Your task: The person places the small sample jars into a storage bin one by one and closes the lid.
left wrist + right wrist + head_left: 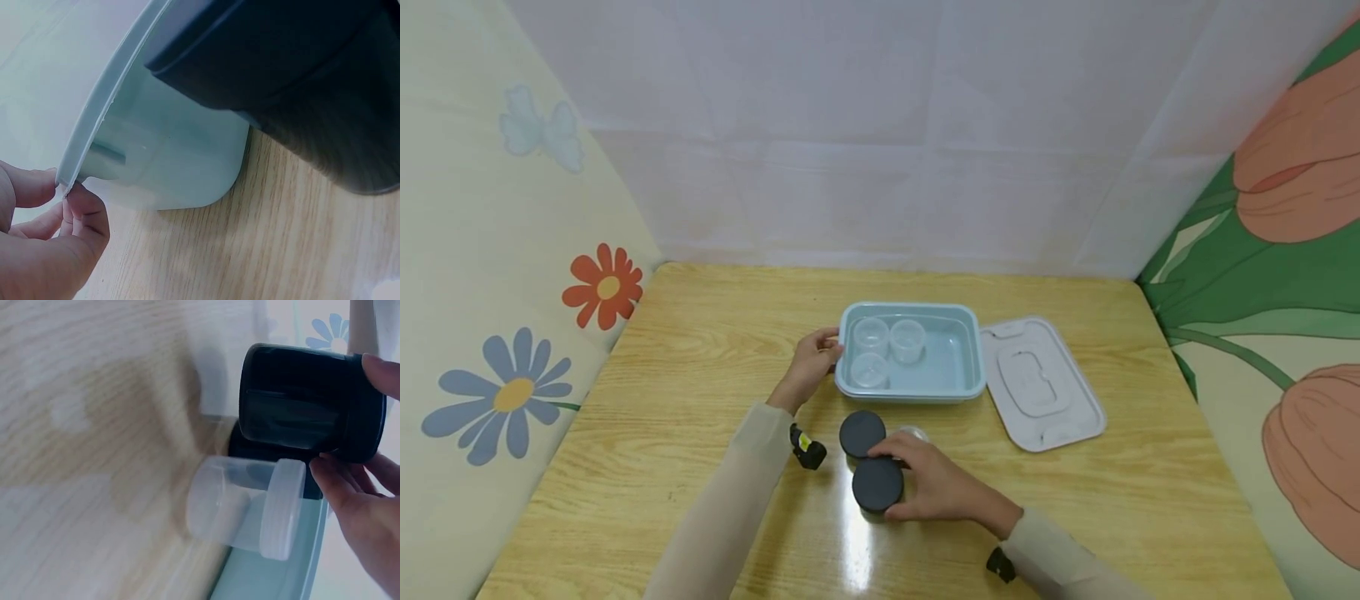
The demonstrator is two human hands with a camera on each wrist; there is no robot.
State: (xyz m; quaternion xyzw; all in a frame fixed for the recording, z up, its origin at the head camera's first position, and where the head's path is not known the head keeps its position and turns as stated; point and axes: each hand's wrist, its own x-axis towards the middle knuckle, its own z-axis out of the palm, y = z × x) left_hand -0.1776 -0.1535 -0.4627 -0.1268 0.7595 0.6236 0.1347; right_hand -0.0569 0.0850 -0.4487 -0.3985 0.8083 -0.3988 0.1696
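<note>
A light blue plastic box (951, 367) stands open on the table with three clear jars (871, 371) grouped in its left part. My left hand (808, 362) pinches the box's rim (119, 81) at its left side, thumb and fingers on either face. In front of the box, my right hand (943, 483) grips a black jar (877, 487) by its lid; whether its base touches the table I cannot tell. Just behind it is another black jar (862, 433). A clear lidded jar (231, 503) stands beside the black ones, partly hidden by the right hand in the head view.
Right of the box lies a pale flat lid (1045, 383) with a moulded handle, close against the box's side. A white cloth (880, 167) hangs behind the wooden table (700, 333). Flower-printed cloths hang on the left and right.
</note>
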